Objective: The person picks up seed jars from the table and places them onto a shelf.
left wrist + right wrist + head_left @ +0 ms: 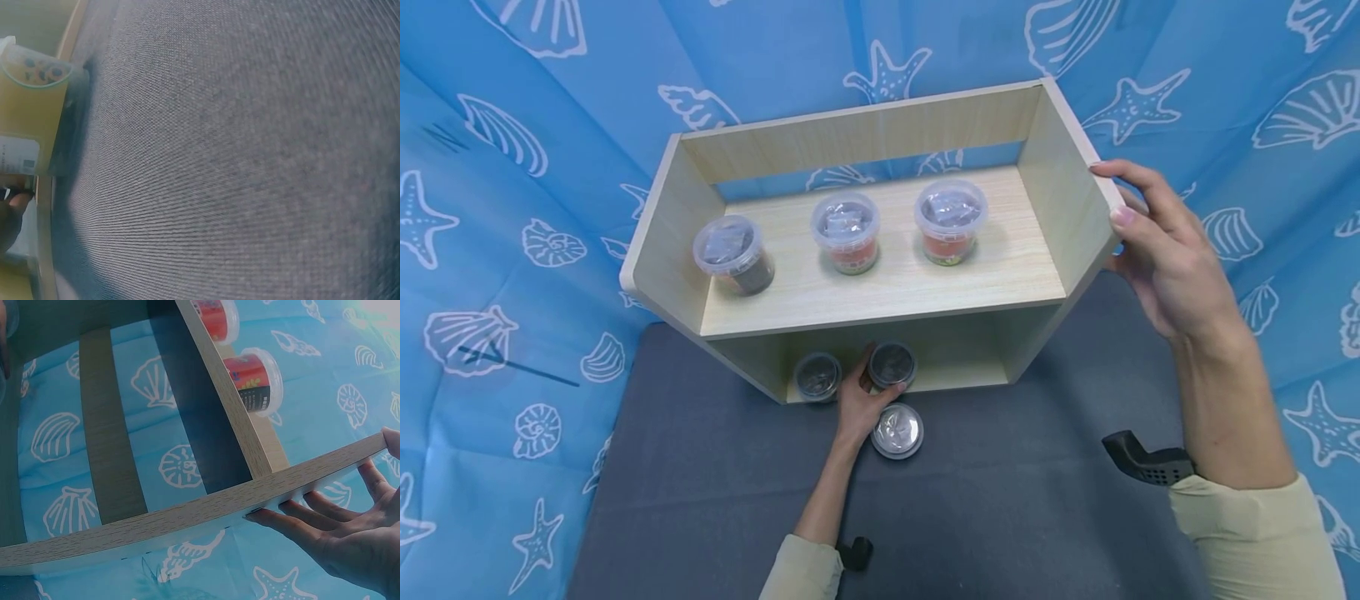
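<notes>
A two-tier wooden shelf (880,312) stands on the dark cloth. At its lower tier my left hand (857,410) grips a clear-lidded tub (892,364), thumb at the near side and fingers at the left. Left of that hand sits another lidded tub (817,377). Just in front of the shelf, close to the thumb, is a tub with a shiny lid (897,431). My right hand (1183,258) holds the shelf's right side board (1075,175) at its edge; in the right wrist view, its fingers (294,528) touch the board's outer face.
On the upper tier stand a dark tub (733,254) at the left and two reddish tubs, one in the middle (846,233) and one at the right (950,221). A blue shell-patterned curtain (512,250) hangs behind and beside. Dark grey cloth (1000,500) covers the table.
</notes>
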`<state>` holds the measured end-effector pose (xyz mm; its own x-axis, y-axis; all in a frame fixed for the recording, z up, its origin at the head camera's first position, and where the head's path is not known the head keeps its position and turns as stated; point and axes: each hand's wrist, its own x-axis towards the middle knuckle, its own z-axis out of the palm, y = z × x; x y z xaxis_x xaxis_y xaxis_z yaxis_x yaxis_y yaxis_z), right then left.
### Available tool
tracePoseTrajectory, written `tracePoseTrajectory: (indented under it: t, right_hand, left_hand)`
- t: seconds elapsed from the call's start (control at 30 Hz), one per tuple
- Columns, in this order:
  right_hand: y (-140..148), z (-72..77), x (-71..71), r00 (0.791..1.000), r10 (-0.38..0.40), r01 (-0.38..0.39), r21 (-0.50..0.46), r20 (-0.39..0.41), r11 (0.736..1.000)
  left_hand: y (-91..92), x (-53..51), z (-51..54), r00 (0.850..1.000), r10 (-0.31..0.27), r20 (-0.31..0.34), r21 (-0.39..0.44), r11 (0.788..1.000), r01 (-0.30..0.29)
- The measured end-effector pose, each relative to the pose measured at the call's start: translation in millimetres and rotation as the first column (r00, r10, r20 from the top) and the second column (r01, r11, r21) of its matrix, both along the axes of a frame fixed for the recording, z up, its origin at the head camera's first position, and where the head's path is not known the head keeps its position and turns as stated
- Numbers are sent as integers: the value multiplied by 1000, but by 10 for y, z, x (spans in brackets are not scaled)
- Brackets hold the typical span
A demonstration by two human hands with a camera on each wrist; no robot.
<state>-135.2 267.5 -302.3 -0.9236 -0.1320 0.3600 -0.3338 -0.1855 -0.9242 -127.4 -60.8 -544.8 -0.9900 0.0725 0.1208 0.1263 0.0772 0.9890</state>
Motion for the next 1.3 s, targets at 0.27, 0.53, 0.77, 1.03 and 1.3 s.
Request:
tracePoseTrajectory:
  t: [0.27,0.53,0.77,1.03,1.3]
  right_hand:
    - [-15,24,0,1000,-14,14,-1,0,1000]
    - [-33,22,8,1000,-22,22,-1,3,1000]
    - [-53,32,13,999,-41,41,3,16,999]
    - [-56,37,12,998,-57,57,23,31,998]
    - [-56,35,19,998,-60,59,32,29,998]
  left_hand:
    - [1,1,8,1000,-10,8,-6,1000,10]
    - [1,35,40,999,-21,37,-54,998,23]
    - [10,205,43,1000,10,6,20,1000,-10]
    - [-21,390,4,997,78,4,86,993,-78]
    - [-58,487,7,997,75,-8,150,986,-73]
